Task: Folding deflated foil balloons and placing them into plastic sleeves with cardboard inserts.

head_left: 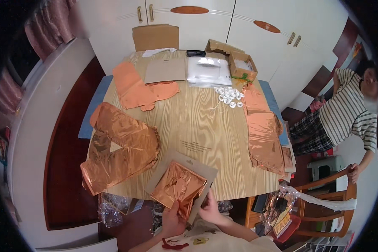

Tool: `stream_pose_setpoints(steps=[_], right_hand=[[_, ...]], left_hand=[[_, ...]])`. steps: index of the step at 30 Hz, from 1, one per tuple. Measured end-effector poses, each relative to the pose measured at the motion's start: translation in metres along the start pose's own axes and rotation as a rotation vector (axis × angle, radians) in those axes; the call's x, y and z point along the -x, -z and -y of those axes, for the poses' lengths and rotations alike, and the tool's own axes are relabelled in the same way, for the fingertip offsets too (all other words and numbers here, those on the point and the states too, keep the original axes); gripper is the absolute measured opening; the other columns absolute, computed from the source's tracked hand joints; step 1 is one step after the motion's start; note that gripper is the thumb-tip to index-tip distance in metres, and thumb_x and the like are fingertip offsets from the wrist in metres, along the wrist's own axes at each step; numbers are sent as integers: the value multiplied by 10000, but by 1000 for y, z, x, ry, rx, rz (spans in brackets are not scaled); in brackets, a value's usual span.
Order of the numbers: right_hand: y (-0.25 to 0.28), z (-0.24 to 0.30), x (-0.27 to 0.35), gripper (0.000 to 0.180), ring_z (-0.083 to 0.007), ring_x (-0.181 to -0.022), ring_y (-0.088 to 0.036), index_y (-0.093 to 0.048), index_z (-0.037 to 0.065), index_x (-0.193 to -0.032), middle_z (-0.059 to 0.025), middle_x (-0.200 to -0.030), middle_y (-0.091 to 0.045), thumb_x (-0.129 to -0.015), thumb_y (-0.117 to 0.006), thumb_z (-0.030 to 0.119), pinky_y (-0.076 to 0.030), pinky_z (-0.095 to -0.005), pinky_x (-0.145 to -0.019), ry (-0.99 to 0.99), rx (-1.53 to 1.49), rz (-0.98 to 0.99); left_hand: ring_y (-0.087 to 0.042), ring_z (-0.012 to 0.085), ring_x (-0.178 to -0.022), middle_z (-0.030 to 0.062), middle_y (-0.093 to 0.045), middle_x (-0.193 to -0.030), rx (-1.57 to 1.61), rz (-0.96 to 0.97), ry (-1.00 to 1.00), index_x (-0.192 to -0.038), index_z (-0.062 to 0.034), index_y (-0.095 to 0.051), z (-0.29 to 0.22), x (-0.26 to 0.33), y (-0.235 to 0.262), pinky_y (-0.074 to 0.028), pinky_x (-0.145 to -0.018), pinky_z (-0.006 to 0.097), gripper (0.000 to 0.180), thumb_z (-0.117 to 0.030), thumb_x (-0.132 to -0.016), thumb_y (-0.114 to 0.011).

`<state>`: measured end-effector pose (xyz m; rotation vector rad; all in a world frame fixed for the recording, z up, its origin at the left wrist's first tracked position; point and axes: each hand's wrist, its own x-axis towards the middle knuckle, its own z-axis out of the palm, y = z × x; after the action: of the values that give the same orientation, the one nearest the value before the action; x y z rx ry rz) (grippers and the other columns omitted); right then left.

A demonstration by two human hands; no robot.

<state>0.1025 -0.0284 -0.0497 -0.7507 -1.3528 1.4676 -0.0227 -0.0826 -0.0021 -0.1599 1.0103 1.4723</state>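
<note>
My left hand [172,218] grips the near corner of a folded rose-gold foil balloon [178,187], which lies on a brown cardboard backing card [206,172] at the table's near edge. Just to its right, my right hand [210,208] holds the lower edge of that card. A large flat rose-gold foil balloon shaped like a letter [119,147] lies left of them on the wooden table [197,122].
More flat foil balloons lie at the back left [138,88] and in a stack along the right edge [264,134]. A brown card [166,70], clear plastic bags [208,71], white ribbon [229,95] and an open carton [241,65] sit at the back. A person in a striped shirt [348,113] stands right, beside a wooden chair [323,197].
</note>
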Motion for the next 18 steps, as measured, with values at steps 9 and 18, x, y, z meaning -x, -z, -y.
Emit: stream_pose_setpoints(steps=[9,18], right_hand=[[-12,-8,-3,784,-249,-1312,-373,-186,-4,-1456,-137,-1368,-373,-798,-599,-100,-322,-352,-1065,204,157,-175],[-1,-3,13,482,-202,-1226,-446,-284,-36,-1389,-141,-1325,-445,-934,-441,-2,-347,-334,-1035,185,-67,-170]], left_hand=[[-557,120,-606,23,-583,-712,21,-15,35,-923,-75,-565,1,8,-3,-469,-549,266,161,-205,-1003,-513],[-491,125,-541,50,-537,-645,21,-55,46,-804,-87,-483,11,3,4,-414,-499,258,248,-211,-1018,-475]])
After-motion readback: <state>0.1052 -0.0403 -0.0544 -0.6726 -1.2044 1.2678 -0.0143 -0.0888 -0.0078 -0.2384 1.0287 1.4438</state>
